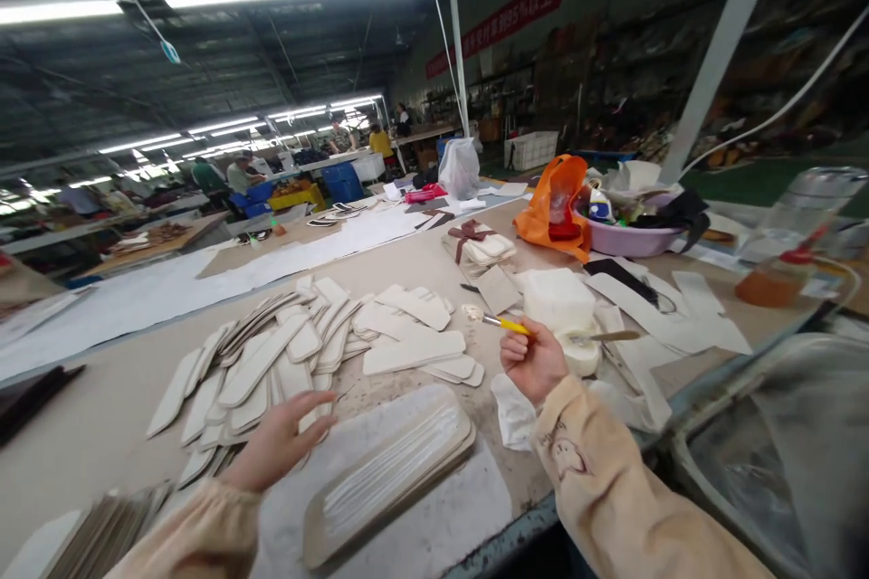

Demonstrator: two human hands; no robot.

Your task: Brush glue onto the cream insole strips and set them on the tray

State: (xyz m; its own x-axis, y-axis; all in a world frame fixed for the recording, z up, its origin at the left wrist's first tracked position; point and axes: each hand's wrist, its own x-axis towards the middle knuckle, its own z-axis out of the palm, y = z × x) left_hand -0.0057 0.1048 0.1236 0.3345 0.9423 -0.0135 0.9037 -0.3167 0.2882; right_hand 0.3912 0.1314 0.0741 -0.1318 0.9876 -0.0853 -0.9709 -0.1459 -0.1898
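Note:
My right hand (535,360) grips a small brush (506,324) with a yellow handle, its pale bristles coated in something whitish and pointing left. My left hand (289,436) is empty, fingers apart, above the near edge of a loose pile of long, round-ended cream pieces (264,371). In front of me, between the hands, a stack of similar pieces (394,475) lies on a white sheet (485,493); white wet-looking streaks run along its top piece. Beyond my right hand stands a white tub (560,298), and a crumpled white cloth or paper (514,412) lies below that hand.
A neat row of pieces (88,534) stands at the lower left. Farther back are a tied bundle (479,246), an orange bag (553,208) and a lilac basin (635,240). A bottle of amber liquid (774,280) stands right, above a plastic-lined bin (780,434).

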